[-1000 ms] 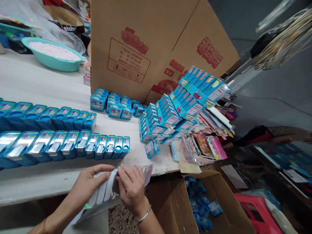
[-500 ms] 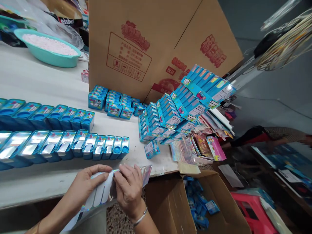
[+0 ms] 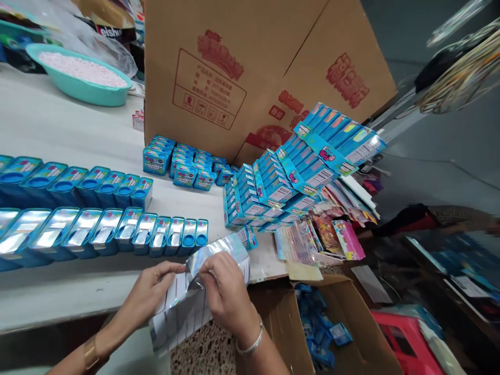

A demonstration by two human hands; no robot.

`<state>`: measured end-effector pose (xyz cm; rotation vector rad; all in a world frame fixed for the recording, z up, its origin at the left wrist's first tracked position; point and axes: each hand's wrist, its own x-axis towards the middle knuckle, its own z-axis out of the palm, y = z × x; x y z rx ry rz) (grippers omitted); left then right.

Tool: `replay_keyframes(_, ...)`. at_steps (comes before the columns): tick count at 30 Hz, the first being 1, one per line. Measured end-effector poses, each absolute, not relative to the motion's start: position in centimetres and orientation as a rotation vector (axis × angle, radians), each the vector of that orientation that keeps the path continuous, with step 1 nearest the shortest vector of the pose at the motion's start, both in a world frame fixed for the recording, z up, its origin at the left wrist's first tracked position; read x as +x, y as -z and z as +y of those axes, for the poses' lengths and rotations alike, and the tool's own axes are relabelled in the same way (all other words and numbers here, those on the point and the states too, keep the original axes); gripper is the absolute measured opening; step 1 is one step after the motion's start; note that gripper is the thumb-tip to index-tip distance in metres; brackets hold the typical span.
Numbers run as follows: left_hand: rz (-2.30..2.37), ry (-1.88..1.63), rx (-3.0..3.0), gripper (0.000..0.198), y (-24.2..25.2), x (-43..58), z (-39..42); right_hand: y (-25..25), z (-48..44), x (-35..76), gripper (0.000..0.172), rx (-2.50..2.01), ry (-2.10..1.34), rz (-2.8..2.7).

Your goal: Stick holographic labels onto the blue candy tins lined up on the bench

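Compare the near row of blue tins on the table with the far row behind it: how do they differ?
The near row carries shiny silver holographic strips on most tops, except the last two at its right end; the far row shows plain blue tops with round dimples. The near row also reaches further right than the far row. Both are blue tins lined up side by side on the white table.

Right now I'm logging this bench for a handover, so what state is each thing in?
Sticker sheet: held by both hands, one shiny strip partly peeled up.
Left hand: pinching the sheet's top edge.
Right hand: pinching the lifted strip.
Front row of tins: standing on edge, foil-topped.
Big carton: upright on the table.
Floor box: open, blue packs inside.
Teal basin: filled with white pieces.
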<state>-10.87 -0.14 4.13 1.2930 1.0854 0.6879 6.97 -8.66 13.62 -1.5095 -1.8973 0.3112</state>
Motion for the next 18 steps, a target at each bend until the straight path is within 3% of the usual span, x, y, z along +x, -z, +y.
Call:
replay_keyframes(6, 1.002, -0.573, 1.063, 0.035, -5.8, -11.1, 0.3, -12.3, -7.9, 7.2, 0.017, -1.497, -0.02, -2.019)
replay_keyframes(18, 0.854, -0.398, 1.202, 0.041, -7.6, -10.5, -0.3, -8.1, -9.4, 5.6, 0.021, -1.289, 0.338, -2.017)
